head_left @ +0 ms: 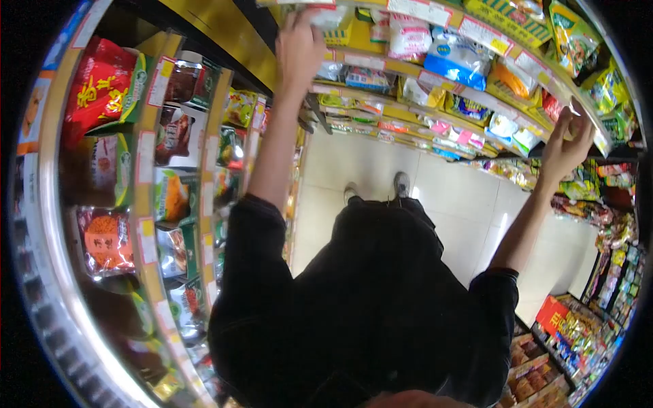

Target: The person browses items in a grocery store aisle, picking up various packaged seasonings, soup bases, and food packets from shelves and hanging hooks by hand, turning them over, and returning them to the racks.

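Note:
At the top, my left hand [300, 47] reaches to the left end of a shelf, its fingers slightly bent beside a clear-and-yellow packet [335, 30]. The fingertips are blurred, and I see nothing clearly held in them. On the right, my right hand [570, 141] is at the front edge of the same shelf unit, fingers curled at the price-label rail [590, 121]. A red packet [552, 106] lies just left of it. Close by are a blue-and-white bag [460, 60], a pink-and-white bag [409, 37] and a green-and-yellow bag [573, 37].
To my left stands a shelf with a red bag [102, 88], an orange round-patterned pack [105, 239] and several other packets. A tiled floor [449, 187] lies between the shelves, with my shoes [401, 183] on it. A red box [552, 314] is at the lower right.

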Tool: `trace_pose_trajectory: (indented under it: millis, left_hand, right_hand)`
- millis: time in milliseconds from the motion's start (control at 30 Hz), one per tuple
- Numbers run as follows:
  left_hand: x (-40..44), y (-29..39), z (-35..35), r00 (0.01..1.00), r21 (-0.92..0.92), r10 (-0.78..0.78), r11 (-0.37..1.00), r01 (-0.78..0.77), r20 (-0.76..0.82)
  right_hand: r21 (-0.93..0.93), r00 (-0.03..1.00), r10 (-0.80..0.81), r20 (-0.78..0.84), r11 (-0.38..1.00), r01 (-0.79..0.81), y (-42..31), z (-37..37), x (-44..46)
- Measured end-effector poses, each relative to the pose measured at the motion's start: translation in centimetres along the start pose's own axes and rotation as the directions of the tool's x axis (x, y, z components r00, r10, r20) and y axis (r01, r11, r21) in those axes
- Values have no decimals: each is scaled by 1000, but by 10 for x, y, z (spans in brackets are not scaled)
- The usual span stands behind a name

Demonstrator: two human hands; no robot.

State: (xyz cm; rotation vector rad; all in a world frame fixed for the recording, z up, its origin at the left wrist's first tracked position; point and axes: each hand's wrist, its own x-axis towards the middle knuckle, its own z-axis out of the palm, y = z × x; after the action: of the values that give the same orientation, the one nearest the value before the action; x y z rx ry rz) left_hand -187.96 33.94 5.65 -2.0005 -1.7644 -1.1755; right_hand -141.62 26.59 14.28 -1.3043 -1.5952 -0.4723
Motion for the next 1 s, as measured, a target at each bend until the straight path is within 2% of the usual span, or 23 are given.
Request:
trace_pose_trajectory:
  millis: [33,67,133,233,267,367,400,467,567,600,700,733,833,933,1000]
  left_hand:
    - [11,-5,5,998,182,43,982,-50,41]
    - [23,-4,8,983,122,-47,992,25,176]
    - [42,-3,14,879,46,-196,980,196,434]
    - [51,-24,47,914,101,-178,983,152,364]
    - [58,-20,41,833,28,-270,955,294,482]
    - [60,-27,49,838,124,-245,970,211,488]
    - [62,-33,54,824,50,-213,974,220,525]
    - [65,-47,63,793,-97,-141,965,244,593]
    - [60,-59,78,852,-319,-108,897,305,512]
    - [65,9,21,916,4,-174,983,185,362]
    - [60,1,23,998,-169,58,984,-51,34]
    - [65,0,18,997,-173,65,983,-55,48]
    - [65,-29,34,997,-176,-16,984,29,74]
    - [59,-89,69,977,-537,-187,816,213,104]
    - [56,-93,80,949,-634,-295,714,297,111]
  right_hand:
    - [44,999,30,33,999,-31,-4,-4,-22]
    - [99,992,75,101,991,-85,-15,-4,-45]
    - [236,950,154,271,946,-221,-44,6,-93]
    - [383,806,284,519,766,-516,-71,32,-169]
    - [347,769,299,565,760,-550,-79,37,-191]
    - [286,646,373,667,672,-683,-99,40,-236]
    - [286,607,400,687,618,-732,-99,42,-248]
    - [277,587,411,697,601,-750,-99,43,-261]
    - [263,571,406,713,600,-755,-93,54,-265]
    - [265,574,397,716,607,-749,-90,63,-266]
    - [294,608,354,711,636,-714,-81,104,-262]
    - [335,635,320,703,639,-693,-79,119,-259]
    - [398,673,292,680,624,-672,-79,164,-247]
    - [387,703,241,669,694,-607,-90,203,-228]
    - [412,808,95,581,822,-393,-99,230,-216]
